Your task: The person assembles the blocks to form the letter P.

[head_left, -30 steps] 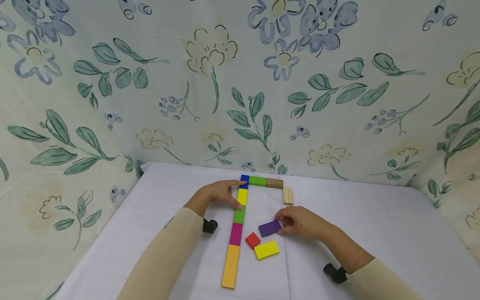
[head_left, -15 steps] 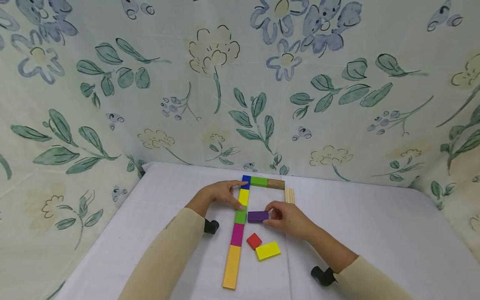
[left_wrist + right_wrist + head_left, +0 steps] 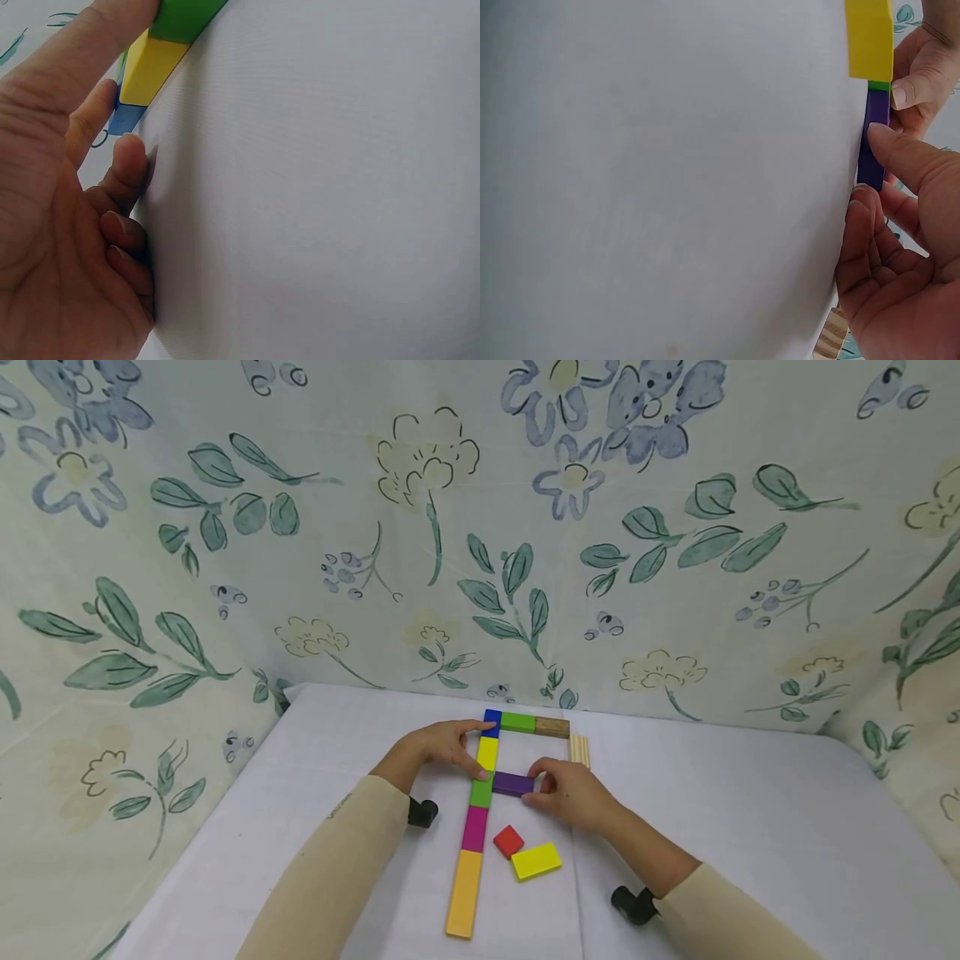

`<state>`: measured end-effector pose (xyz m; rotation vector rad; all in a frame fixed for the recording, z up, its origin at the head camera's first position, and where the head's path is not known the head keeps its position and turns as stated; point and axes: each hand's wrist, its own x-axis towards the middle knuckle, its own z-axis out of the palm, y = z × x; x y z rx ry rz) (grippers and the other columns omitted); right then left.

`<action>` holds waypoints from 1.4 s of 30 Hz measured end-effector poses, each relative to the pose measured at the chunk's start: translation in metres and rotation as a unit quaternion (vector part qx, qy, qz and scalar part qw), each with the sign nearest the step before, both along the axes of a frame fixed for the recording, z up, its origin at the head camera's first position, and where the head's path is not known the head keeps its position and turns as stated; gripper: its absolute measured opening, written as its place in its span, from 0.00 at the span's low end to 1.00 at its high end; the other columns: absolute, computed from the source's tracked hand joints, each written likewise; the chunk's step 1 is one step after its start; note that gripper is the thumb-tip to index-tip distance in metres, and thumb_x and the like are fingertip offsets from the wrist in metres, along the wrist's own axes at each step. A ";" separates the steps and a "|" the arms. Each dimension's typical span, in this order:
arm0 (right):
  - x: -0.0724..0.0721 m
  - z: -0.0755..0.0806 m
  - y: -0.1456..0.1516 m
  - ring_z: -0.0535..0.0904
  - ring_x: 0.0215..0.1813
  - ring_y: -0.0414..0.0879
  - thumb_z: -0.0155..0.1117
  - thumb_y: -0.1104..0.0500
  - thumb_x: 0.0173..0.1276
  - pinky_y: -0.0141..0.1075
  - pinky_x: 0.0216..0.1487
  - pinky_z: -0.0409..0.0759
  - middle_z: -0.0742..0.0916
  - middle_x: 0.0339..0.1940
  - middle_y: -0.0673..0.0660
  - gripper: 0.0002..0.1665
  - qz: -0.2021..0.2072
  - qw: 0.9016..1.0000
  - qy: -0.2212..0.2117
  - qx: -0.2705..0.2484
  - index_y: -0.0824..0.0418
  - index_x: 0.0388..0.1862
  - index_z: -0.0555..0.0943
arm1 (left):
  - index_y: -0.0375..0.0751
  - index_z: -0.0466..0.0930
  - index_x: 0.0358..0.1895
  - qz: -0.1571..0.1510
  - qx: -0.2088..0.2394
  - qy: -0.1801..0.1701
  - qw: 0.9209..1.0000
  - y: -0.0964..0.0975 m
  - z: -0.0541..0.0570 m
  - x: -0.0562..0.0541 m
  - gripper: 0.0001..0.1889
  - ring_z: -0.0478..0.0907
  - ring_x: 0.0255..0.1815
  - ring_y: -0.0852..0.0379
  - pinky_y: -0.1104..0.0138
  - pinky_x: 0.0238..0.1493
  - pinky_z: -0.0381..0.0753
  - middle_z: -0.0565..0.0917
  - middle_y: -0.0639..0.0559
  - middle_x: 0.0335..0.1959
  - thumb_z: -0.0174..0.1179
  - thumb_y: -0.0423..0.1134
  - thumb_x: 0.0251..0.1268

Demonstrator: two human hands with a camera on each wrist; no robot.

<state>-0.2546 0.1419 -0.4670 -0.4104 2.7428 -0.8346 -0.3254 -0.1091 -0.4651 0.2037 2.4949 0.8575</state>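
Note:
My right hand [image 3: 573,795] pinches the right end of a purple block [image 3: 512,784] between thumb and fingers. The block's left end meets the column beside the lower green block [image 3: 482,791]. With its index finger on the blue block [image 3: 491,722] and its thumb at the top of that green block, my left hand [image 3: 442,747] spans the yellow block [image 3: 487,754] between them. In the left wrist view its other fingers curl loosely against the cloth. Below the green block the column continues with a magenta block [image 3: 475,829] and a long orange block [image 3: 464,893].
From the blue block, a green block [image 3: 518,722] and a brown wooden block [image 3: 552,727] run right, then a striped wooden block [image 3: 580,750] turns downward. A red block [image 3: 508,841] and a loose yellow block [image 3: 536,862] lie below the purple one. Floral cloth [image 3: 480,568] hangs behind.
My right hand has carried the purple block up and left, from beside the red block to the column's green block, turning it nearly level. The left hand has stayed in place.

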 end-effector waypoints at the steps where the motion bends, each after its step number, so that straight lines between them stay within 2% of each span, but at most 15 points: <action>1: 0.000 0.000 0.000 0.75 0.30 0.43 0.77 0.50 0.62 0.32 0.31 0.75 0.81 0.27 0.48 0.18 -0.001 1.000 -0.001 0.002 0.48 0.49 0.84 | 0.75 0.65 0.76 0.001 0.000 0.000 1.000 0.000 0.000 0.000 0.51 0.71 0.53 0.50 0.54 0.58 0.77 0.75 0.46 0.47 0.82 0.57 0.42; 21: 0.000 0.000 0.000 0.75 0.29 0.43 0.78 0.49 0.61 0.32 0.30 0.74 0.81 0.27 0.48 0.22 -0.001 1.000 0.001 0.007 0.46 0.52 0.82 | 0.76 0.65 0.75 0.005 0.000 -0.004 1.000 0.001 0.001 0.001 0.52 0.70 0.55 0.50 0.50 0.63 0.76 0.75 0.46 0.49 0.82 0.56 0.41; 28: 0.004 0.000 0.001 0.75 0.29 0.42 0.78 0.51 0.61 0.30 0.31 0.76 0.81 0.27 0.47 0.27 0.019 1.000 0.011 -0.002 0.45 0.59 0.80 | 0.76 0.65 0.75 0.007 0.000 -0.007 1.000 0.001 0.002 0.001 0.52 0.70 0.55 0.49 0.51 0.62 0.76 0.75 0.46 0.50 0.82 0.56 0.41; 33: 0.010 0.002 0.000 0.76 0.32 0.42 0.77 0.53 0.62 0.29 0.34 0.79 0.80 0.28 0.46 0.22 0.040 0.999 0.024 -0.013 0.45 0.55 0.82 | 0.77 0.65 0.75 0.006 0.001 -0.005 1.000 0.001 0.001 0.001 0.52 0.70 0.55 0.50 0.51 0.61 0.76 0.75 0.47 0.49 0.82 0.57 0.41; 35: 0.014 0.003 0.000 0.76 0.34 0.42 0.77 0.54 0.63 0.29 0.36 0.80 0.80 0.29 0.46 0.20 0.060 0.998 0.024 -0.020 0.47 0.53 0.82 | 0.77 0.65 0.75 0.006 0.001 -0.004 1.000 0.001 0.001 0.000 0.52 0.70 0.55 0.49 0.50 0.62 0.75 0.75 0.47 0.49 0.82 0.57 0.41; 42: 0.024 0.010 0.001 0.78 0.35 0.43 0.74 0.56 0.66 0.30 0.37 0.81 0.82 0.31 0.48 0.16 0.115 0.991 -0.059 -0.025 0.48 0.52 0.82 | 0.78 0.65 0.74 0.006 -0.001 -0.001 1.000 0.000 0.002 0.001 0.52 0.70 0.55 0.50 0.50 0.62 0.76 0.75 0.47 0.49 0.82 0.58 0.40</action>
